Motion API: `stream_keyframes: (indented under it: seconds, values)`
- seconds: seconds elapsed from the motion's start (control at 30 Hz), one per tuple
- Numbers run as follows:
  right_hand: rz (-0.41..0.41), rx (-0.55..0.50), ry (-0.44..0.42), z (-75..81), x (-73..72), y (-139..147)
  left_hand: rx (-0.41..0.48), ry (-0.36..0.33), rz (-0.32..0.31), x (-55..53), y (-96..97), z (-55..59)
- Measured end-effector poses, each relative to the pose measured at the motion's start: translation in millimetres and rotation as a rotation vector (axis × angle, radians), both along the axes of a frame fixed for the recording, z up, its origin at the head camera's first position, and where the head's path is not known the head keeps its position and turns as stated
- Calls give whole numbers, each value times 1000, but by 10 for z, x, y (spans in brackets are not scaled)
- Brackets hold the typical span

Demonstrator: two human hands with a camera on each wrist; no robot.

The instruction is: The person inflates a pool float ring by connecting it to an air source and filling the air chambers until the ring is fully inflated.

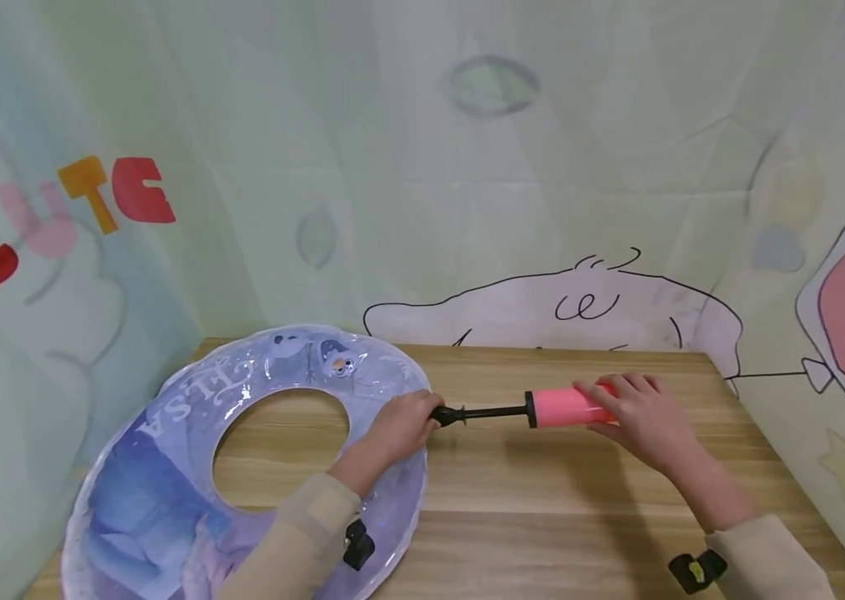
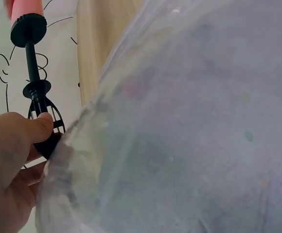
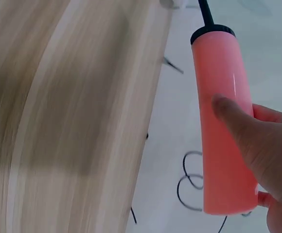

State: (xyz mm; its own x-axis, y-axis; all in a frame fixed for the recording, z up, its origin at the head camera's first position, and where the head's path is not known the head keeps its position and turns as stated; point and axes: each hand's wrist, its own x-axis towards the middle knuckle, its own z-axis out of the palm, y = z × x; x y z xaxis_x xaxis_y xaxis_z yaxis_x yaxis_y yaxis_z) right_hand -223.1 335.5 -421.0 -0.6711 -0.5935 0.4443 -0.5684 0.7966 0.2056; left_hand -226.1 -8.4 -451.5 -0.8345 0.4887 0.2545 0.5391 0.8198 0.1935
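A hand pump [image 1: 561, 407] with a pink barrel and black rod is held level above the table. My left hand [image 1: 406, 423] grips its black handle [image 2: 40, 104], thumb on top in the left wrist view. Around the pink barrel [image 3: 224, 131] curl the fingers of my right hand [image 1: 643, 421], toward the end away from the rod. A stretch of the black rod [image 1: 496, 412] shows between handle and barrel. Under my left forearm is an inflated swim ring [image 1: 141, 492], purple-blue with cartoon figures; its outer edge [image 2: 107, 160] fills much of the left wrist view.
The wood-grain table [image 1: 512, 533] carries the ring on its left side. Behind and beside it hang printed cloth walls [image 1: 392, 208] with cartoon drawings and letters. Black wrist cameras [image 1: 697, 572] sit at both sleeves.
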Motion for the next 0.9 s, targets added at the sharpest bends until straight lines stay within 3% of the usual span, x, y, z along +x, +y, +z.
stream_keyframes:
  seconds: [0.57, 0.73, 0.9]
  values:
    - [17, 47, 70, -157, -25, -737, -12, 36, 22, 12, 39, -43]
    - [56, 25, 126, -170, -64, -788, 1, 8, 30, 12, 33, -37]
    - [88, -10, 92, -177, -90, -721, -1, -34, 40, 11, 32, -7]
